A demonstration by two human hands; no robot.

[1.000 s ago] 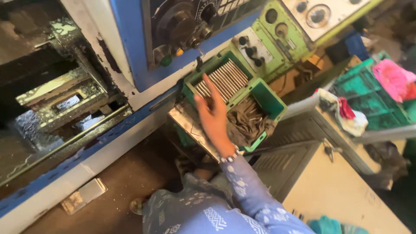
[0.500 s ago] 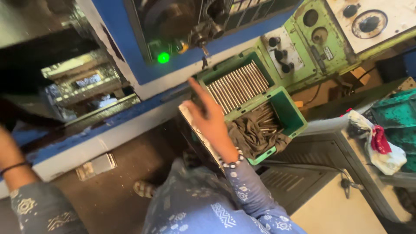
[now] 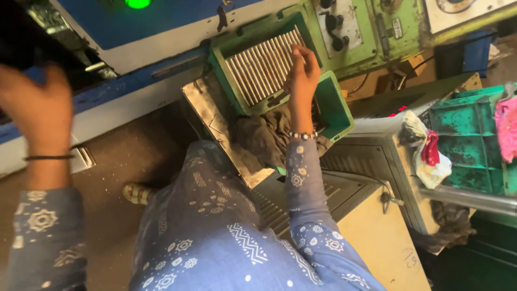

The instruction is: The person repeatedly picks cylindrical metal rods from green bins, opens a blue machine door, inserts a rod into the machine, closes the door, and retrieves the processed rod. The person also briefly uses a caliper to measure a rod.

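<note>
- Right hand point(image 3: 302, 73) is reaching into the green plastic crate point(image 3: 335, 110), fingertips down on the row of thin metal rods point(image 3: 261, 69). It is pinching toward one rod, but I cannot tell whether the grip is actually closed on it.
- Left hand point(image 3: 37, 105) is hanging blurred near the left edge of the machine, fingers loosely spread, holding nothing.
- Rods are lying side by side, filling the crate's far half up to its far edge; bare steel, straight, slim, dull shine.
- Crate's near half is holding a dark greasy rag point(image 3: 264, 134), crumpled and spilling over the near edge.
- Progress, judging by this: the row is looking nearly full, so most of the rods seem yet to be taken.
- Crate is sitting on a worn metal plate point(image 3: 215, 124) against the blue-and-white machine body point(image 3: 140, 51); green indicator lamp point(image 3: 138, 3) is glowing.
</note>
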